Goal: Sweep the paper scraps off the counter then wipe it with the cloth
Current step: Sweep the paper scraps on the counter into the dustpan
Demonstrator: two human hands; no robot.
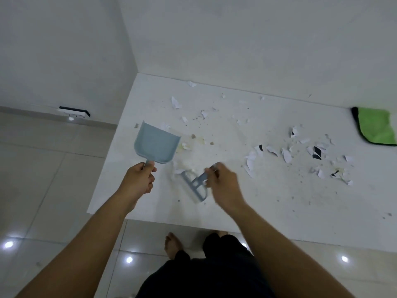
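Observation:
White and black paper scraps [285, 154] and crumbs lie scattered over the white counter [247, 203], mostly right of centre and toward the back wall. My left hand [139, 179] grips the handle of a light blue dustpan [156, 143] that lies near the counter's left edge, its mouth facing away from me. My right hand [223, 181] holds the handle of a small blue brush [194, 186], blurred by motion, just right of the dustpan near a few scraps. A green cloth [374, 125] lies folded at the far right by the wall.
White walls meet at the counter's back-left corner. The counter's front edge runs just above my legs and bare foot [171, 244]. Glossy tiled floor [53, 168] lies to the left and below, with a wall socket [74, 112] low on the left wall.

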